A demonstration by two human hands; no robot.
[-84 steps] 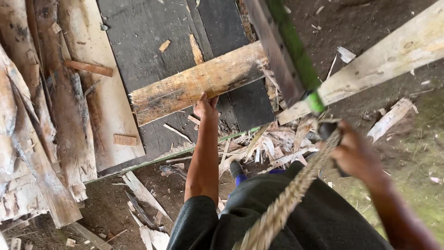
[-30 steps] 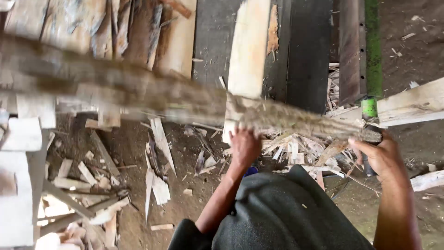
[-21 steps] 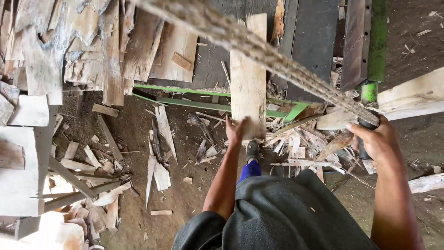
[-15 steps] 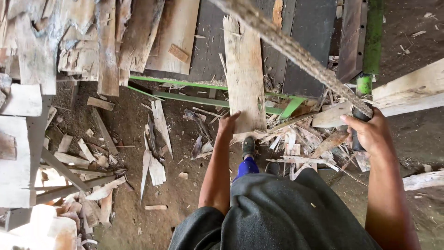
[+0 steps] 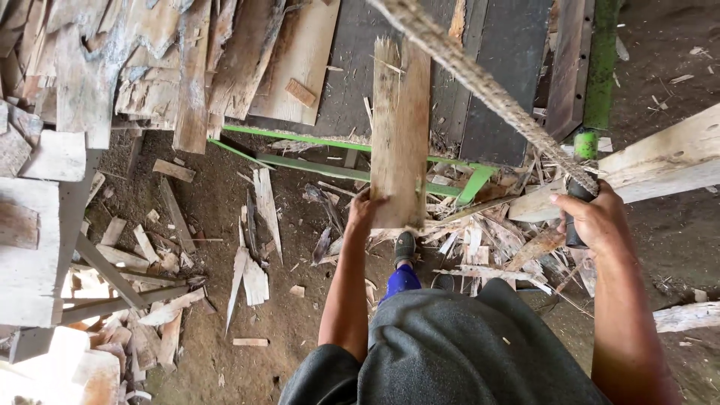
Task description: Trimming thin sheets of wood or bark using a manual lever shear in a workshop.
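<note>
My left hand [image 5: 364, 210] grips the near end of a rough wooden plank [image 5: 401, 127] that lies lengthwise on a dark work surface [image 5: 495, 82] with a green metal frame [image 5: 330, 165]. My right hand [image 5: 592, 217] is closed around a dark handle [image 5: 574, 225]. From that handle a long, rough, rope-like blade or cord [image 5: 480, 79] runs diagonally up and to the left across the plank; it is blurred. My shoe [image 5: 405, 247] stands on the dirt below the plank's end.
Stacks of weathered boards [image 5: 150, 67] fill the upper left. A pale thick beam [image 5: 660, 161] juts in from the right. Splinters and offcuts [image 5: 255, 262] litter the dirt floor. A green post [image 5: 600, 67] stands at upper right.
The plank has turned from crosswise to lengthwise and slid toward me under my left hand. The long rope-like thing swung from nearly level to a steep diagonal, still held in my right hand.
</note>
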